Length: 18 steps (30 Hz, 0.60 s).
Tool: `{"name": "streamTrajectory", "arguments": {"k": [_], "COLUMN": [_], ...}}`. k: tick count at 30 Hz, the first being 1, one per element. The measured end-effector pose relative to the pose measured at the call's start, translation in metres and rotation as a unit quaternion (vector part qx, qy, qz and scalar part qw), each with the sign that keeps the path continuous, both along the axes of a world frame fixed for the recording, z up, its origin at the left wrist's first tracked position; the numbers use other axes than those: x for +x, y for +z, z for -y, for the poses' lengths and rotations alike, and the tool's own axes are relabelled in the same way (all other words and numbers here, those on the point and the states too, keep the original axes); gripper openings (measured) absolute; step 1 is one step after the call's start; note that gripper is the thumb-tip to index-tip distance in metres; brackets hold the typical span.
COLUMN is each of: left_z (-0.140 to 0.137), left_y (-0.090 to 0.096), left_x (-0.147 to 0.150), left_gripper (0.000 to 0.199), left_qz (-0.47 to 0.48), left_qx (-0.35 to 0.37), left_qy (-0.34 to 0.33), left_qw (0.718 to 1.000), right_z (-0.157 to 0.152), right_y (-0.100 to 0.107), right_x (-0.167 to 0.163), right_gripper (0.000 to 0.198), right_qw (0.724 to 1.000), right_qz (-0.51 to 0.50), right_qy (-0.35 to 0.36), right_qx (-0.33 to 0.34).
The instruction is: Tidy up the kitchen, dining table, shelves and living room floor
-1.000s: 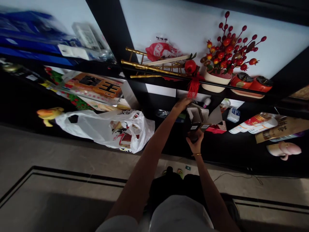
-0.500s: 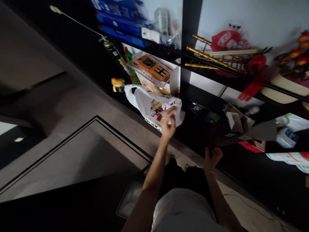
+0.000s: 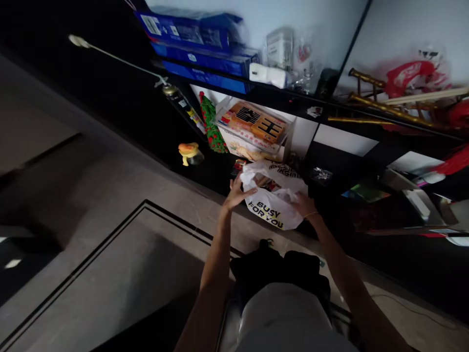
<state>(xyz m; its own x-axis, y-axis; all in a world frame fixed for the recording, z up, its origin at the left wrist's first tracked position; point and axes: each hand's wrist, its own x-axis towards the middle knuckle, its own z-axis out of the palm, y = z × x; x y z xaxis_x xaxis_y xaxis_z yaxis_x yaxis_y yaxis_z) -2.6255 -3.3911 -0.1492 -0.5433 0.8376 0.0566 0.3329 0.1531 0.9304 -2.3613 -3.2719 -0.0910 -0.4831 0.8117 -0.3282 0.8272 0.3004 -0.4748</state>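
1. In the head view, brings the right hand away from beside the open cardboard box and across to the white plastic bag, joining the left hand there.
2. Swings the gaze leftwards too: takes in more of the blue boxes than half a second ago, and loses sight of the potted red berries.
3. Gathers the bag into a more compact shape, with "BUSY FOR YOU" turned towards the body; no longer trails a loose handle close to the yellow toy. Leaves a small red packet showing just beside the bag.
4. Seems, as a judgement, to centre the work on the bag with both hands, leaving the open cardboard box well apart and untouched.
5. Appears to pinch the bag's left rim with the left hand's fingers, thumb across the near face.
6. Touches the bag's right side with the right hand's fingers; cannot tell through the blur whether closed on plastic or merely pressed against it.
7. Keeps the bag at the front edge of the dark shelf, in front of the clear box of orange packs; cannot tell whether resting or slightly lifted.
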Motion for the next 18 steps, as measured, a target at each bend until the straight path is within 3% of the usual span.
{"name": "streamTrajectory", "arguments": {"k": [2,4,7,9,12,14,16,18], "left_z": [-0.007,-0.017,-0.031,-0.036,-0.033,-0.025,-0.016,-0.011], "left_y": [0.001,0.008,0.022,0.03,0.032,0.028,0.021,0.012], "left_x": [0.002,0.004,0.007,0.014,0.036,0.056,0.071,0.073], "left_gripper": [0.046,0.044,0.041,0.04,0.049,0.08,0.11,0.106], "left_qz": [0.072,0.153,0.229,0.23,0.201,0.154,0.1,0.085], "left_qx": [0.057,0.138,0.227,0.243,0.196,0.125,0.039,-0.011], "left_qy": [-0.007,0.033,0.105,0.097,-0.02,-0.114,-0.185,-0.243], "left_qw": [0.996,0.978,0.941,0.937,0.96,0.974,0.977,0.966], "right_z": [-0.014,-0.024,-0.033,-0.031,-0.019,-0.009,-0.001,0.005], "right_y": [0.005,0.021,0.054,0.07,0.074,0.066,0.054,0.043], "right_x": [0.016,0.031,0.038,0.031,0.02,0.02,0.029,0.042], "right_gripper": [0.021,0.026,0.038,0.041,0.042,0.039,0.036,0.035], "right_qw": [0.998,0.977,0.892,0.847,0.834,0.851,0.862,0.861], "right_qz": [-0.061,-0.175,-0.353,-0.402,-0.406,-0.398,-0.41,-0.444], "right_qy": [-0.024,-0.106,-0.214,-0.239,-0.248,-0.222,-0.196,-0.2], "right_qx": [-0.002,0.059,0.184,0.252,0.28,0.263,0.223,0.147]}}
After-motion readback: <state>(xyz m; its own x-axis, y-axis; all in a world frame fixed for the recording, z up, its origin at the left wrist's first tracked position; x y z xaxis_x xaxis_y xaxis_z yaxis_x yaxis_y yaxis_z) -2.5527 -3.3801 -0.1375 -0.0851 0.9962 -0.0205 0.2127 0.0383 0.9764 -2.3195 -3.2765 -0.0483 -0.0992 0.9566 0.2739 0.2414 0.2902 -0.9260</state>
